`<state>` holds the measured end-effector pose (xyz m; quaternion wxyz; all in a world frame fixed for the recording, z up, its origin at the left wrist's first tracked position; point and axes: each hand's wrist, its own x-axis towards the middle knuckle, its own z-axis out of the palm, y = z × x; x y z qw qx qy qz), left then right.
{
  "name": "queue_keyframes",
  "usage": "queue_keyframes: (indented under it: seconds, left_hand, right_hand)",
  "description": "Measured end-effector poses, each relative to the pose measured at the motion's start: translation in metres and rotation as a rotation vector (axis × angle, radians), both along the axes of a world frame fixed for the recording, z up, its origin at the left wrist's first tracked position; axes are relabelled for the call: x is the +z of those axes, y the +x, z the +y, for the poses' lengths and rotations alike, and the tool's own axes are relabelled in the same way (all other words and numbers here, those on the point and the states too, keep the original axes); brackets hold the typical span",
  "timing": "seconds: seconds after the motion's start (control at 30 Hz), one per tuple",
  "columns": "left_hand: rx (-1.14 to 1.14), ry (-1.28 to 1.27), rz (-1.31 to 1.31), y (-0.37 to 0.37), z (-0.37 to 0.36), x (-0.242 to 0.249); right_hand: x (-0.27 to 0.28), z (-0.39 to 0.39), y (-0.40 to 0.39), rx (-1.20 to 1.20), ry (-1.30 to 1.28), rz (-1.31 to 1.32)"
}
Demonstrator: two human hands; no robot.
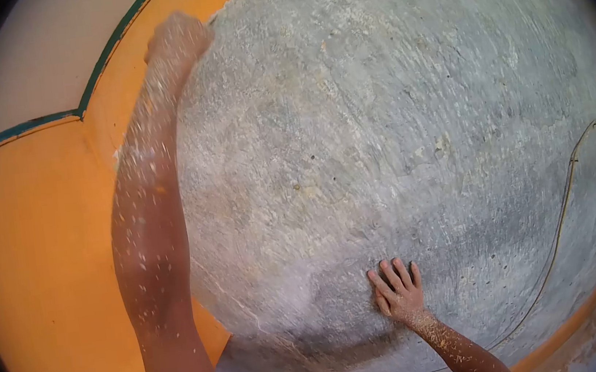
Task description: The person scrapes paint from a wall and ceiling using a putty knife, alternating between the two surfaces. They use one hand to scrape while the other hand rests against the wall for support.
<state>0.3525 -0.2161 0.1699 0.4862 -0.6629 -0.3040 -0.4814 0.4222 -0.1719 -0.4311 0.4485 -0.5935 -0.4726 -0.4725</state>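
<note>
Head view: the left hand [180, 39], blurred, is raised at upper left near orange paint [33, 245]; its fingers look curled, but I cannot tell what they pinch. Lower right of center, the right hand [402, 302] lies on the grey wall [381, 140], fingers spread. A cable [563, 218] curves at right.

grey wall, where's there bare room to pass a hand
Open: the grey wall between the left hand and the cable, above the right hand. Crowded: around the left forearm, with pale flakes over it, and low down, where the right forearm crosses the cable.
</note>
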Motion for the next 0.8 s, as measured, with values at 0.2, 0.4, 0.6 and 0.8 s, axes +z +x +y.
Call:
queue_keyframes:
  seconds: [0.2,0.4,0.6,0.8]
  left_hand:
    - [-0.060,0.020,-0.081,0.002,0.004,-0.005]
    - [-0.044,0.044,0.019,0.003,0.003,-0.021]
    - [-0.010,0.099,-0.056,0.000,0.007,0.000]
    - [-0.200,0.132,0.158,-0.077,0.026,-0.033]
  right_hand:
    - [-0.001,-0.001,-0.002,0.012,0.008,-0.015]
    - [0.001,-0.001,0.004,0.001,0.005,-0.005]
    - [0.001,0.000,0.004,-0.006,0.016,-0.008]
    - [0.002,0.000,0.005,-0.015,0.072,-0.015]
